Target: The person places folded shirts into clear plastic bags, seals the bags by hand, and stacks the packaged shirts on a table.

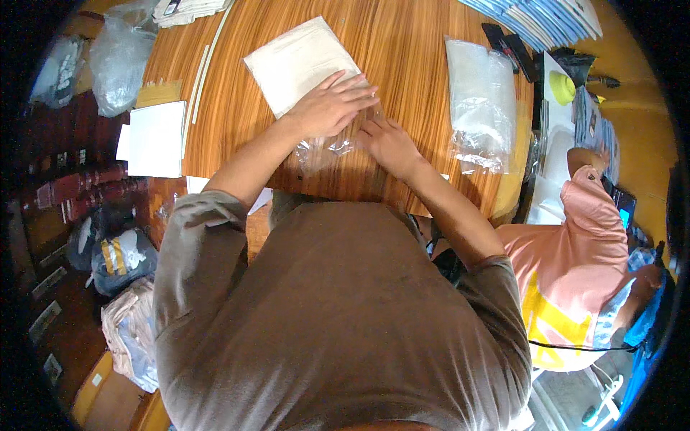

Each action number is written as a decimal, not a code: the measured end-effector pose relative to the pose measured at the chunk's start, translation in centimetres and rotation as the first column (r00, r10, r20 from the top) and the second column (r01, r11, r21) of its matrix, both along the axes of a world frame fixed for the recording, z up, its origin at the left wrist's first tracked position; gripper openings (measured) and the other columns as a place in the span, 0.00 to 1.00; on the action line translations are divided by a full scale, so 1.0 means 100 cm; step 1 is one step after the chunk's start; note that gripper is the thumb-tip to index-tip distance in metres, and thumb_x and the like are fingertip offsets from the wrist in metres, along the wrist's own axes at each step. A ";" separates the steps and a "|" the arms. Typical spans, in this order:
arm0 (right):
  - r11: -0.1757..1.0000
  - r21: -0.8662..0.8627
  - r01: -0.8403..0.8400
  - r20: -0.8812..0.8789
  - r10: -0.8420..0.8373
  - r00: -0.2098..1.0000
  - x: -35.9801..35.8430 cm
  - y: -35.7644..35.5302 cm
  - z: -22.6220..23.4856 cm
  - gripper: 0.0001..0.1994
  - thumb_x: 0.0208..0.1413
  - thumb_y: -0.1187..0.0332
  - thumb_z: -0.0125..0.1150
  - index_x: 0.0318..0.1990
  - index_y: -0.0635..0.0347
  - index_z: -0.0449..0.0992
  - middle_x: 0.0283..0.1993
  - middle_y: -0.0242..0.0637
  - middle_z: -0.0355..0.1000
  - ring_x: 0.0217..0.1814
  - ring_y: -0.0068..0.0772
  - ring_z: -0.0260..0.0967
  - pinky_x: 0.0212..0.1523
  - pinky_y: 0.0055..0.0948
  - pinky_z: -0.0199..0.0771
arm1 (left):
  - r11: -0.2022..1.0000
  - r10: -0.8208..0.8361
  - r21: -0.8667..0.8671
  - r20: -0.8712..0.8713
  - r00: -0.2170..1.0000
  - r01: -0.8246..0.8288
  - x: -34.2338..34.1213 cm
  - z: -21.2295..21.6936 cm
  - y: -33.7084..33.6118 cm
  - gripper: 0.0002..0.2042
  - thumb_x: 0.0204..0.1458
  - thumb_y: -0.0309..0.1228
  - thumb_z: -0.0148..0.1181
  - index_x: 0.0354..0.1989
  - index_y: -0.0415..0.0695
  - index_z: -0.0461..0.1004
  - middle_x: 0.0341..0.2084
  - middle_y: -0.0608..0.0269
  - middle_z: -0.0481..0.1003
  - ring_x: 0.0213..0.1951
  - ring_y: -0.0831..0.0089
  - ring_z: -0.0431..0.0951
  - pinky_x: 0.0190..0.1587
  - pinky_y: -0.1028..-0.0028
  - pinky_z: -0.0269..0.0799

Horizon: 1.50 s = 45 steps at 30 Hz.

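A folded cream cloth piece (302,61) lies tilted on the wooden table in front of me, inside a clear plastic bag (316,152). The bag's loose, crinkled end reaches toward the table's near edge. My left hand (332,106) rests flat over the cloth's near right part, fingers stretched out and slightly apart. Just right of it, my right hand (392,147) has its fingers bent at the bag's side edge and looks to be pinching the plastic; its fingertips are partly hidden.
Flat clear plastic bags (480,104) lie stacked at the table's right. Beyond them are black objects (509,50) and a pile of blue-and-white folded pieces (539,20). White sheets (156,140) stick out at the left edge. A person in a pink shirt (593,215) sits at right.
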State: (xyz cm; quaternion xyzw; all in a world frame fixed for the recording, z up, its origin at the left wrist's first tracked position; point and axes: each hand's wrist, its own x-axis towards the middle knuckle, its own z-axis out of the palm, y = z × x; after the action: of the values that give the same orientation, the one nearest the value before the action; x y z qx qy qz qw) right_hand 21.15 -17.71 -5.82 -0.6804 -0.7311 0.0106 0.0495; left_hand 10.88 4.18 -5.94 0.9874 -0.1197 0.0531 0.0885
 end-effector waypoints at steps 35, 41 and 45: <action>0.915 0.047 -0.401 -0.227 0.401 0.888 -0.080 0.025 0.000 0.10 0.56 0.62 0.65 0.39 0.58 0.76 0.43 0.39 0.71 0.51 0.41 0.71 0.54 0.36 0.75 | 0.998 -0.053 0.037 0.004 0.999 0.053 -0.018 -0.030 0.007 0.32 0.64 0.51 0.56 0.77 0.67 0.60 0.79 0.76 0.52 0.80 0.66 0.46 0.81 0.50 0.36; 0.957 0.245 -0.156 -0.199 0.207 0.958 -0.092 0.039 0.002 0.07 0.52 0.65 0.65 0.34 0.57 0.75 0.42 0.34 0.71 0.48 0.37 0.71 0.50 0.34 0.73 | 0.997 -0.054 0.051 -0.025 0.998 0.055 -0.018 -0.030 0.007 0.31 0.64 0.49 0.57 0.76 0.66 0.61 0.79 0.76 0.52 0.80 0.66 0.45 0.81 0.50 0.36; 0.957 0.076 -0.280 -0.170 0.289 0.942 -0.107 0.043 -0.021 0.08 0.52 0.65 0.64 0.36 0.56 0.75 0.41 0.34 0.72 0.47 0.37 0.71 0.50 0.35 0.73 | 0.998 -0.056 0.001 0.026 0.998 0.056 -0.016 -0.029 0.003 0.32 0.62 0.47 0.59 0.76 0.66 0.61 0.80 0.76 0.52 0.81 0.65 0.44 0.81 0.50 0.35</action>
State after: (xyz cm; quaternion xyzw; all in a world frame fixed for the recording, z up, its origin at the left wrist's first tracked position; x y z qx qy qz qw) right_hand 10.48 -13.46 -7.87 -0.5626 -0.8141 0.0603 0.1305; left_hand 9.26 4.49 -8.87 0.9829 -0.1482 0.0637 0.0883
